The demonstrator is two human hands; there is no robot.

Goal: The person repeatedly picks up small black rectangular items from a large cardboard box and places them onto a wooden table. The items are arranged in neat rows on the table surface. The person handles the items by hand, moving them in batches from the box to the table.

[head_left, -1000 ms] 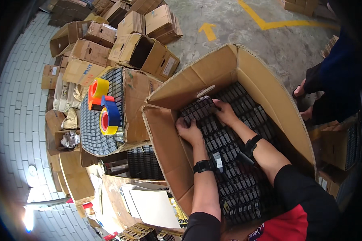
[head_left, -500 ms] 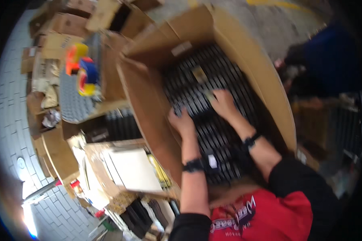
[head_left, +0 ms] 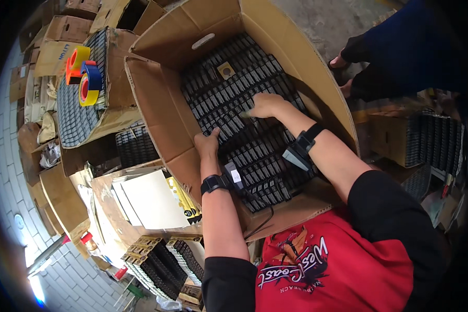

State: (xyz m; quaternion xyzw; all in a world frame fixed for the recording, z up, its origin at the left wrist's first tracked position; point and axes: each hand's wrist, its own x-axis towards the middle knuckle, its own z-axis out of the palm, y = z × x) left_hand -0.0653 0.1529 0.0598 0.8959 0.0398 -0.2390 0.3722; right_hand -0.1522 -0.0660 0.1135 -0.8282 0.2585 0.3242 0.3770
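A large open cardboard box (head_left: 164, 99) stands in front of me, with tight rows of small black packs (head_left: 231, 91) inside. My left hand (head_left: 207, 144) is at the left end of a middle row, its thumb on top of the packs and its other fingers tucked down out of sight. Above the same rows, farther right, my right hand (head_left: 269, 105) is closed in a pinch. A small yellowish-green bit shows blurred at its fingertips; its kind cannot be made out. A tan card piece (head_left: 225, 70) with a round mark lies on the far rows.
Left of the box, yellow, blue and orange tape rolls (head_left: 91, 83) rest on another packed carton (head_left: 75, 117). White sheets (head_left: 153, 205) and stacked black packs (head_left: 156, 262) are nearer. Another person (head_left: 400, 57) stands at the far right. A black cable (head_left: 265, 221) hangs by the box's near edge.
The view has shifted, so the box sits farther left and looks sharper. Within it my right hand has moved slightly right; my left hand is a little nearer to me along the rows.
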